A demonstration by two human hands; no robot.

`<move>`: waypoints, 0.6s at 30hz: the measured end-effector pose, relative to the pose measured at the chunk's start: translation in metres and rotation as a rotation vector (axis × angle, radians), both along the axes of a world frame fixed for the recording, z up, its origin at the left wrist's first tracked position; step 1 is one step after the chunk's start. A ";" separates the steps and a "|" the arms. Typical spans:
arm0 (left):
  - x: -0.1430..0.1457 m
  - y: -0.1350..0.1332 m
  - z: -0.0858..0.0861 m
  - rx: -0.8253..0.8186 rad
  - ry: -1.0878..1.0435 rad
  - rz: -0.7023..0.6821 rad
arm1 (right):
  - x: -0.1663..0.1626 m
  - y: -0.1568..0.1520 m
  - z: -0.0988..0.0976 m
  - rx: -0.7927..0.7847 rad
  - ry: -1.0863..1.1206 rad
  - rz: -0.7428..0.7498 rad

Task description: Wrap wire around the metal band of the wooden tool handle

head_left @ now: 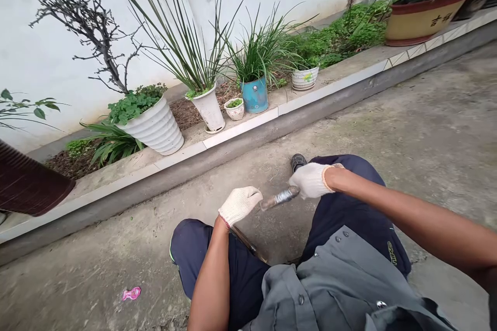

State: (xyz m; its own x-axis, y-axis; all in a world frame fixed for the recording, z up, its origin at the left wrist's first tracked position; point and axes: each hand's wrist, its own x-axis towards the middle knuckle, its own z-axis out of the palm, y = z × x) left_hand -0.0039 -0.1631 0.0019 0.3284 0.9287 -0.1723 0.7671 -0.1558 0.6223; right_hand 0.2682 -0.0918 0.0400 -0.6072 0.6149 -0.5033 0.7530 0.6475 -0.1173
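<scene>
Lying crosswise between both gloves, one wire-wound stick (pixel 285 196), left end angled towards us; our right hand (pixel 312 180) nearer, fingers clenched about its end; our left hand (pixel 239 205) beside the other end, fingers curled, any grip we cannot tell; concrete ground (pixel 209 181) beyond, to the tiled edge (pixel 240 128).

a short brown stick (pixel 268 202), wound with silvery strand (pixel 285 196), is held at a slant by the right hand (pixel 309 181), its blurred far end just beside the left hand (pixel 239 204).
</scene>
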 end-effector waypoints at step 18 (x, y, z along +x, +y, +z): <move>0.002 0.001 -0.001 -0.026 -0.287 0.134 | -0.006 0.020 0.015 -0.167 0.710 -0.489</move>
